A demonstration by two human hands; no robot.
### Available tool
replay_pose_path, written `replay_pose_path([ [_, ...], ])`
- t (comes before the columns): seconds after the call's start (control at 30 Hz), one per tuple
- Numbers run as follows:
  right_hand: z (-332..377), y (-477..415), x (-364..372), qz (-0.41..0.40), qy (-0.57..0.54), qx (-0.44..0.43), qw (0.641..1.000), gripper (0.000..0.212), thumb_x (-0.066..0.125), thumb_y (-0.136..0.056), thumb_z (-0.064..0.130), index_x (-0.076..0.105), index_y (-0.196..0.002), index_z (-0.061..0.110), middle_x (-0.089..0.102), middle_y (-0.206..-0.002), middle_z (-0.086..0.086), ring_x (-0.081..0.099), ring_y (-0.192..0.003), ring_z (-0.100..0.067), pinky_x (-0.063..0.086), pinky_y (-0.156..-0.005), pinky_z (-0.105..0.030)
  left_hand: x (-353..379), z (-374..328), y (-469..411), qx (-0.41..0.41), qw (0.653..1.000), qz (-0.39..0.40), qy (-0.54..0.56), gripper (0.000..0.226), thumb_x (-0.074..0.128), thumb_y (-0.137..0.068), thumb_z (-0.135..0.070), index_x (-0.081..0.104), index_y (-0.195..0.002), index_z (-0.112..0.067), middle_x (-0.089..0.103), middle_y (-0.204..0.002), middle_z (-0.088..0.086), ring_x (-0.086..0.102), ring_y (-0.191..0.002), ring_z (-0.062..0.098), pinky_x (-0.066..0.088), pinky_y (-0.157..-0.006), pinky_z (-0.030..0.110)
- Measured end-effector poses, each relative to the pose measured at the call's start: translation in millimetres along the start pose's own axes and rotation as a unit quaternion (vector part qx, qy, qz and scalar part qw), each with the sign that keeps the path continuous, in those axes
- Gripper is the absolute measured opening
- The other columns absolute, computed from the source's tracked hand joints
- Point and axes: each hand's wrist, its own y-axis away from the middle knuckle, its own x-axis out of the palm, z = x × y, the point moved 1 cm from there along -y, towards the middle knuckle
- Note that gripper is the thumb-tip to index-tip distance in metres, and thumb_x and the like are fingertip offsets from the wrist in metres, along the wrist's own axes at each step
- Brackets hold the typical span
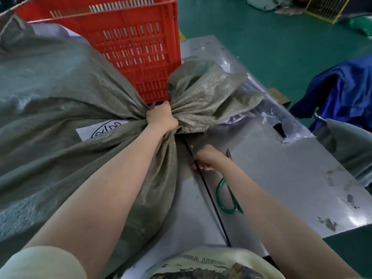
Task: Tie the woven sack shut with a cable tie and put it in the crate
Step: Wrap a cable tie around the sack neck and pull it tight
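Note:
A big grey-green woven sack (60, 93) lies across the metal table (281, 168), filling the left of the view. My left hand (161, 117) is clenched around its gathered neck, and the loose mouth fans out to the right of my fist. My right hand (205, 158) pinches a long black cable tie (213, 204) that lies flat along the table towards my body. The red slatted crate (128, 37) stands at the back, just behind the sack's neck.
Green-handled scissors (225, 196) lie on the table under my right forearm. Clear plastic wrapping (281, 121) lies right of the sack's mouth. A blue cloth (342, 91) and another grey sack (348, 146) sit off the table's right edge. The floor is green.

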Motion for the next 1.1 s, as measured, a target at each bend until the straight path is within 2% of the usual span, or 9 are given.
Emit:
replay_pose_path([
  [0.13,25,-29,21,-0.077,-0.136,-0.055,0.986,0.035,0.055,-0.088,0.016,0.047,-0.053,0.015,0.048,-0.046,-0.003,0.035,-0.017,-0.004,0.022,-0.026,-0.008,-15,3,-1,0.022,0.997,0.049,0.059,0.058,0.070,-0.065,-0.016,0.052,-0.119,-0.013,0.061,-0.117,0.012,0.056,-0.110,0.033,0.045,-0.075,0.031],
  [0.2,35,-33,30,-0.087,-0.236,-0.041,0.967,0.027,0.058,-0.087,0.020,0.052,-0.061,0.016,0.052,-0.060,-0.006,0.049,-0.037,-0.011,0.032,-0.032,-0.012,-21,1,1,0.032,0.994,0.076,0.070,0.060,0.071,-0.063,-0.016,0.053,-0.120,-0.014,0.061,-0.117,0.011,0.056,-0.109,0.031,0.041,-0.072,0.029],
  [0.3,51,-39,40,-0.075,-0.318,-0.062,0.943,0.027,0.052,-0.092,0.015,0.061,-0.112,0.000,0.064,-0.115,-0.019,0.063,-0.098,-0.034,0.055,-0.082,-0.038,-24,5,1,0.017,0.993,0.092,0.078,0.066,0.072,-0.064,-0.017,0.047,-0.126,-0.014,0.058,-0.123,0.011,0.052,-0.116,0.031,0.039,-0.076,0.028],
  [0.4,59,-38,40,-0.060,-0.429,-0.084,0.897,0.034,0.045,-0.094,0.008,0.053,-0.125,-0.004,0.059,-0.121,-0.014,0.056,-0.109,-0.030,0.043,-0.105,-0.045,-23,6,0,-0.028,0.986,0.135,0.098,0.081,0.072,-0.066,-0.021,0.030,-0.135,-0.008,0.045,-0.135,0.017,0.039,-0.131,0.033,0.043,-0.093,0.034],
  [0.5,66,-35,37,-0.035,-0.463,-0.102,0.880,0.034,0.039,-0.097,0.010,0.050,-0.127,-0.002,0.061,-0.110,-0.014,0.058,-0.098,-0.025,0.050,-0.093,-0.039,-25,5,-2,-0.027,0.972,0.191,0.136,0.089,0.074,-0.053,-0.025,0.040,-0.133,-0.006,0.043,-0.134,0.012,0.039,-0.129,0.028,0.038,-0.106,0.036],
  [0.7,61,-33,34,-0.015,-0.465,-0.106,0.879,0.037,0.034,-0.097,0.005,0.046,-0.131,-0.005,0.055,-0.120,-0.018,0.059,-0.085,-0.020,0.050,-0.079,-0.032,-25,7,-1,-0.027,0.955,0.202,0.214,0.056,0.071,-0.065,-0.011,0.054,-0.118,-0.005,0.044,-0.113,0.006,0.048,-0.092,0.014,0.043,-0.071,0.024],
  [0.8,56,-33,34,-0.031,-0.456,-0.100,0.884,0.032,0.045,-0.093,0.005,0.054,-0.123,-0.002,0.061,-0.116,-0.018,0.058,-0.077,-0.018,0.051,-0.074,-0.033,-25,10,-2,-0.036,0.954,0.193,0.228,0.058,0.073,-0.059,-0.017,0.056,-0.114,-0.006,0.052,-0.116,0.009,0.053,-0.103,0.022,0.043,-0.068,0.026],
  [1.0,39,-4,33,-0.054,-0.252,-0.105,0.961,0.030,0.037,-0.086,-0.006,0.062,-0.078,0.007,0.051,-0.063,-0.007,0.048,-0.049,-0.017,0.044,-0.043,-0.021,-18,10,-7,-0.041,0.981,0.116,0.152,0.050,0.074,-0.067,-0.024,0.061,-0.110,-0.002,0.061,-0.119,0.015,0.055,-0.113,0.030,0.043,-0.080,0.027],
  [1.1,35,14,21,-0.057,-0.179,-0.120,0.975,0.033,0.035,-0.081,-0.008,0.058,-0.088,0.014,0.050,-0.056,-0.006,0.049,-0.035,-0.014,0.047,-0.040,-0.022,-22,9,-8,-0.032,0.988,0.086,0.122,0.050,0.075,-0.069,-0.024,0.060,-0.110,-0.001,0.062,-0.116,0.014,0.058,-0.109,0.030,0.043,-0.076,0.027],
])
